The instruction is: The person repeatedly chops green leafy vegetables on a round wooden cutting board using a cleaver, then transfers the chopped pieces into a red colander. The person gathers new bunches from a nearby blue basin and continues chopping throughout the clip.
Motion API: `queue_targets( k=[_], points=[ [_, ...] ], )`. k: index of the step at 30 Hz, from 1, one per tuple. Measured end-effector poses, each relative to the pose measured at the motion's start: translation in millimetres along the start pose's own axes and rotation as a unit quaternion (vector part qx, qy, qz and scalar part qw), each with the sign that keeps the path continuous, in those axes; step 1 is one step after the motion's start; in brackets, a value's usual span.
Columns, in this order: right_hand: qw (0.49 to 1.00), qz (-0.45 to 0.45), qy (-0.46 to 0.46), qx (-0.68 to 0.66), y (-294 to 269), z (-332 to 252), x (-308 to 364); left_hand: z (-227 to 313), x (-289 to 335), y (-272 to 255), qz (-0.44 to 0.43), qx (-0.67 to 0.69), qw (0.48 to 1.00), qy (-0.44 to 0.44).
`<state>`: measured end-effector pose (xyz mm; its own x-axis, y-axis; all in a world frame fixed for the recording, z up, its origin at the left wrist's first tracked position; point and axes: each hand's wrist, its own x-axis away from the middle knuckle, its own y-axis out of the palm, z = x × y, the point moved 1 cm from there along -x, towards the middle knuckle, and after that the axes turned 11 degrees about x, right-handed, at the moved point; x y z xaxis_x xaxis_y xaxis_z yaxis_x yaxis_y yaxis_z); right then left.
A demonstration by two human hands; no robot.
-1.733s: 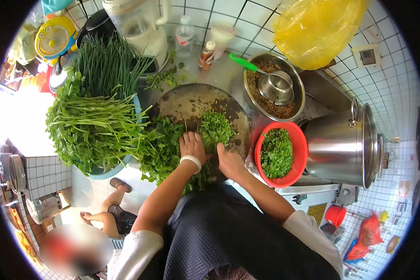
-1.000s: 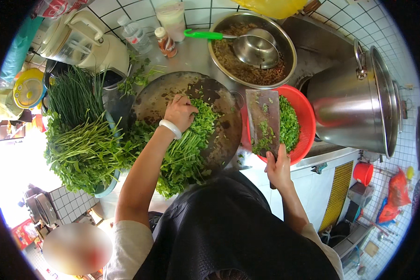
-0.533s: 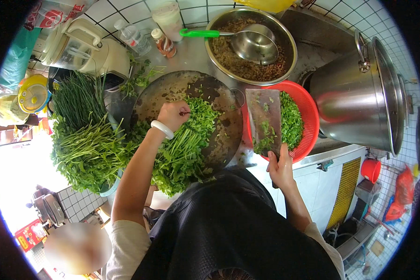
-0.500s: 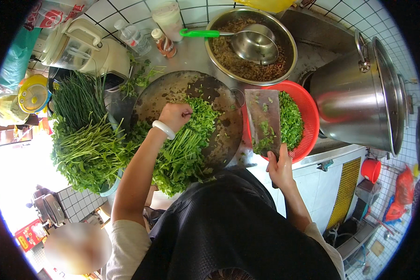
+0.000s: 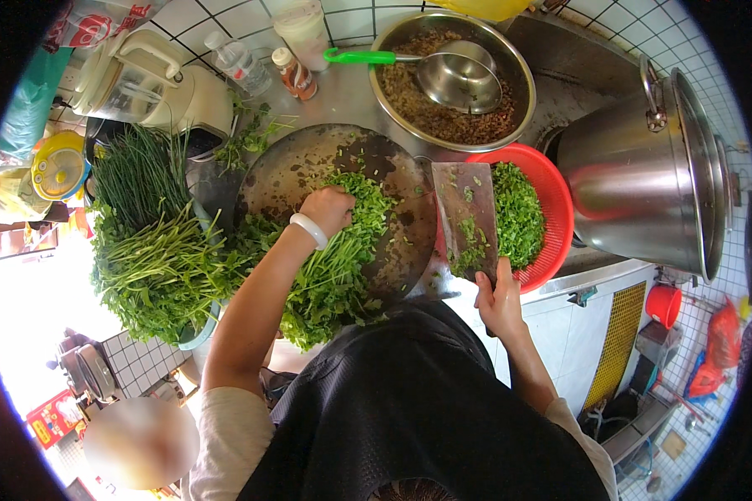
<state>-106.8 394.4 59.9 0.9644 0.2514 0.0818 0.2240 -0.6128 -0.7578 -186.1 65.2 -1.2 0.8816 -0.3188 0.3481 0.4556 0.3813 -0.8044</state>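
On a round, dark-stained chopping board lies a heap of leafy green herbs, whole stems near me and chopped bits toward the far side. My left hand, a white bangle on its wrist, is closed over the heap with the fingers curled down into the greens; the fingertips are hidden. Gripped by the handle in my right hand is a broad cleaver, its blade specked with green bits. The blade hangs over the left part of a red plastic basket holding chopped greens.
Left of the board are uncut leafy stems and chives. Behind stand a cream appliance, bottles and a steel bowl of brown mince with a green-handled ladle. A large steel pot is at right.
My left hand has shifted right and slightly down over the chopped greens. My right hand has brought the cleaver a little to the left.
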Motion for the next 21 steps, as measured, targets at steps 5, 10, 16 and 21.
queue_targets(
  k=[5, 10, 16, 21],
  points=[
    [0.997, -0.027, 0.068, -0.012, -5, -1, 2, -19, 9, -27, 0.138, 0.313, 0.938, -0.058],
    [0.999, -0.019, 0.050, -0.005, -2, 4, 3, -44, 2, -25, 0.099, 0.697, 0.700, -0.117],
    [1.000, -0.004, 0.008, 0.004, 0, 1, 2, -9, -20, -27, 0.054, 0.346, 0.937, -0.006],
    [1.000, -0.004, 0.002, 0.005, 0, 0, 3, -1, -30, -10, 0.063, 0.074, 0.991, 0.096]
  ],
)
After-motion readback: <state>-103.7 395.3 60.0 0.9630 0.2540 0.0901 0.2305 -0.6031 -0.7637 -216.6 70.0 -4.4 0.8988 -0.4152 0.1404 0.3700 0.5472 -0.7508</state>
